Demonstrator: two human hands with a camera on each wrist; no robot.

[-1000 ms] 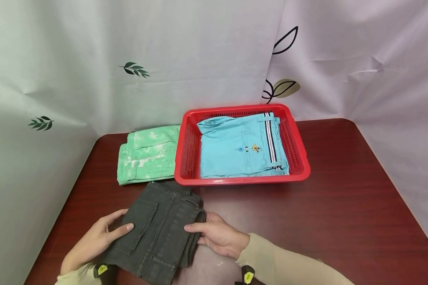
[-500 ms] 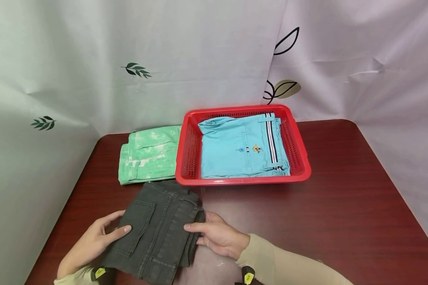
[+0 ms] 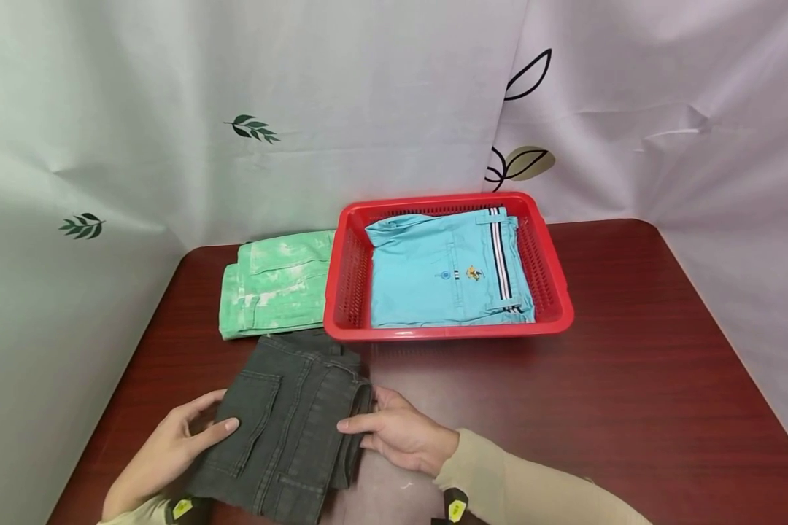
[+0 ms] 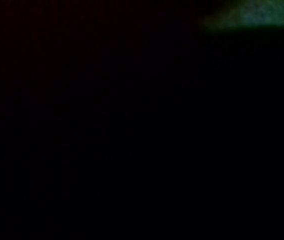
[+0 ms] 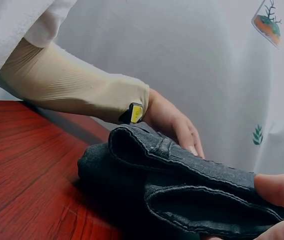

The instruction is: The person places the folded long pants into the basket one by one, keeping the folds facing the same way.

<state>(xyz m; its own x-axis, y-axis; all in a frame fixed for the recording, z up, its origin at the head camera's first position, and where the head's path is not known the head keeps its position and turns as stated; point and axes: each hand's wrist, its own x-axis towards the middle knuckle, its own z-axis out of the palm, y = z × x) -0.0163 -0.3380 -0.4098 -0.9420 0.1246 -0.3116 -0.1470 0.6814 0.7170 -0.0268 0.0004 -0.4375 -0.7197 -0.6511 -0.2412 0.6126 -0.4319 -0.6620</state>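
A folded pair of dark grey jeans (image 3: 282, 430) lies at an angle near the front of the table, between the two hands. The left hand (image 3: 160, 456) grips its left edge, thumb on top and fingers under the cloth. At the waistband side, the right hand (image 3: 407, 435) pinches the layers with its thumb above. In the right wrist view the folded waistband (image 5: 197, 167) shows its open loops, with part of the right hand (image 5: 282, 192) at the lower right corner. The left wrist view is almost wholly black.
Behind the jeans stands a red plastic basket (image 3: 446, 334) with folded light blue trousers (image 3: 414, 277) inside. A folded green garment (image 3: 276, 284) lies left of it, against its side. White curtains (image 3: 368, 95) border the dark red table (image 3: 630, 379).
The jeans have shifted slightly left, and the left hand has moved a little left with them. Both hands keep their hold. Basket and other clothes stay put.
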